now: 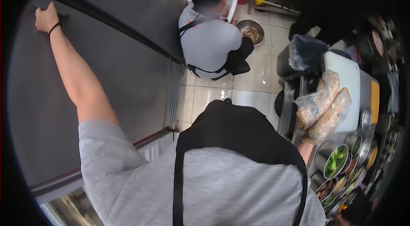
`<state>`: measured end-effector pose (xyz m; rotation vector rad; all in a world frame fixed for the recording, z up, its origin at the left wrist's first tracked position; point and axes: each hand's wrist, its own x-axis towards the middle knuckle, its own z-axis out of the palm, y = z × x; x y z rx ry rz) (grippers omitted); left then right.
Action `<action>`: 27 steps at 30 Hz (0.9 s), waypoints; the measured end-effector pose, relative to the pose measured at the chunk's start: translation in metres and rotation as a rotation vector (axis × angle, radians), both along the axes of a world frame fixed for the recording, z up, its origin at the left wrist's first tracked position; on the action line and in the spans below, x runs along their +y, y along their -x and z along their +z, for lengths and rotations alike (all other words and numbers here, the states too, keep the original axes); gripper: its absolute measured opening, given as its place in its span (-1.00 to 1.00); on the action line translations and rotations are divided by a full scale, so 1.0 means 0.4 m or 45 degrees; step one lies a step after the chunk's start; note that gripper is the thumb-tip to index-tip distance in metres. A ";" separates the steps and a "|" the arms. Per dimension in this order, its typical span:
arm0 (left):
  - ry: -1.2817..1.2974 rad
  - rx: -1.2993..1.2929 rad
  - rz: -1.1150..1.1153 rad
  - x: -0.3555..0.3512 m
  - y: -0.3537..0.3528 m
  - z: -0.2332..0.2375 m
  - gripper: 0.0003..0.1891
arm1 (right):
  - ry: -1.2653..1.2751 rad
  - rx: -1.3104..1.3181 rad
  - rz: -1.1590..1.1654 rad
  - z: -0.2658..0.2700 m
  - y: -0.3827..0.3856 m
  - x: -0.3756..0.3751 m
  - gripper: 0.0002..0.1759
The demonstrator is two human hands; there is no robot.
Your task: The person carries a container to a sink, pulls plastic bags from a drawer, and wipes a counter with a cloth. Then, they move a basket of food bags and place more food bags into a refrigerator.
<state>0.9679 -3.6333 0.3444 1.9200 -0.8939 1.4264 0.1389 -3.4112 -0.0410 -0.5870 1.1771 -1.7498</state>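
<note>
My left hand (47, 17), with a black band at the wrist, is closed around the handle (64, 17) of a large dark grey metal door (106, 85) on the left. On the right, my right hand (308, 140) is mostly hidden under two clear plastic bags of pale brown food (322, 108). The bags rest on that hand and forearm, over the edge of a white cutting board (348, 76). What food they contain is hard to make out through the wrinkled plastic.
A co-worker (209, 38) crouches ahead beside a metal bowl of food (251, 32) on the tiled floor. A lined black bin (290, 59) stands by the counter. Several metal containers, one with green vegetables (335, 162), line the right. Another person in black (333, 8) is at upper right.
</note>
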 end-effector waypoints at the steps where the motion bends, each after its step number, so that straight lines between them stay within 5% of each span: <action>1: -0.064 0.059 -0.018 -0.012 0.008 0.011 -0.56 | -0.005 0.006 0.014 -0.001 0.010 -0.048 -0.36; 6: -0.101 0.142 -0.220 -0.066 0.186 0.028 -0.64 | -0.011 0.149 0.049 0.004 0.046 -0.262 -0.36; 12: -0.107 0.292 -0.328 -0.122 0.199 -0.019 -0.62 | 0.037 0.310 0.098 0.006 0.045 -0.497 -0.37; 27: 0.022 0.364 -0.507 -0.139 0.276 -0.046 -0.60 | 0.107 0.512 0.067 0.000 -0.003 -0.668 -0.38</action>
